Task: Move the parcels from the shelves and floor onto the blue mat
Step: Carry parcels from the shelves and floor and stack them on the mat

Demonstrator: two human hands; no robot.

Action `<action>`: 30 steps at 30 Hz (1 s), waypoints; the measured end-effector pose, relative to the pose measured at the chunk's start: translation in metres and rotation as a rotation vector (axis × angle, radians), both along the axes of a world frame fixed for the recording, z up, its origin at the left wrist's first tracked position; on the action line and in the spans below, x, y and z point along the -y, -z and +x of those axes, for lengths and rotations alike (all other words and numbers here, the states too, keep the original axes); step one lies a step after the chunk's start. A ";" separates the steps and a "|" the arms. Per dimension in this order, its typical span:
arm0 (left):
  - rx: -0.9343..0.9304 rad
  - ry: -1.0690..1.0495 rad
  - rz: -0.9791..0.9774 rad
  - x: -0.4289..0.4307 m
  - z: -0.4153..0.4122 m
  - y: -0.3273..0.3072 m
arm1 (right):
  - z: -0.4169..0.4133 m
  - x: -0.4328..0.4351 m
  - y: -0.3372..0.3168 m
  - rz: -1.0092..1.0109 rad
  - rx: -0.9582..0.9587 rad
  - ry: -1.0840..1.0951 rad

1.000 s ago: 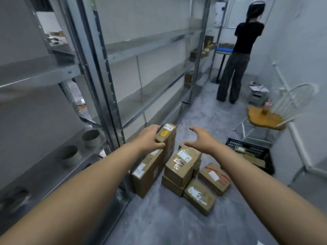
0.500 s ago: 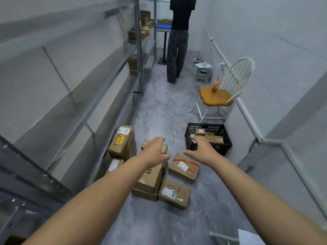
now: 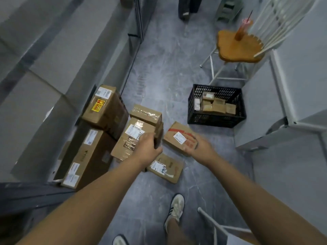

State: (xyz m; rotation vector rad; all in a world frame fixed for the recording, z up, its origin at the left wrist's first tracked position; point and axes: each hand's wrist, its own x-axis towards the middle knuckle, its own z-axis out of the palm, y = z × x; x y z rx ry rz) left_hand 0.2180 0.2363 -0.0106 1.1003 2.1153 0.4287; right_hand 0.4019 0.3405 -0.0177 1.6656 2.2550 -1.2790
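Note:
Several cardboard parcels lie on the grey floor beside the shelf. My left hand (image 3: pixel 147 149) curls over the right edge of a taped parcel (image 3: pixel 131 138) in the middle of the pile. My right hand (image 3: pixel 200 147) holds the near right corner of a flat parcel with red tape (image 3: pixel 178 135). Another flat parcel (image 3: pixel 167 167) lies just below my hands. A box with a yellow sticker (image 3: pixel 104 106) sits on a long box (image 3: pixel 88 156) at the left. A small taped box (image 3: pixel 146 113) lies behind. The blue mat is not in view.
Metal shelving (image 3: pixel 70 64) runs along the left. A black crate (image 3: pixel 215 119) with small boxes stands right of the pile. Behind it is a wooden-seat chair (image 3: pixel 235 48) with a drink cup (image 3: pixel 241 30). Another person's legs (image 3: pixel 189 6) stand at the far end. My shoe (image 3: pixel 174 209) is below.
My view has tilted down toward the floor pile. Both hands dropped onto the parcels: the left reached the taped parcel, the right reached the red-taped one.

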 end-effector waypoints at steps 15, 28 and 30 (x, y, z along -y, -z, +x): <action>0.085 -0.038 -0.346 -0.057 -0.008 0.401 | 0.021 -0.042 0.404 -0.286 0.153 0.096; 0.016 -0.225 -0.546 -0.062 -0.012 0.615 | 0.028 -0.001 0.609 -0.711 0.076 0.582; 0.088 -0.255 -0.524 -0.059 -0.019 0.623 | 0.028 0.005 0.618 -0.754 0.014 0.663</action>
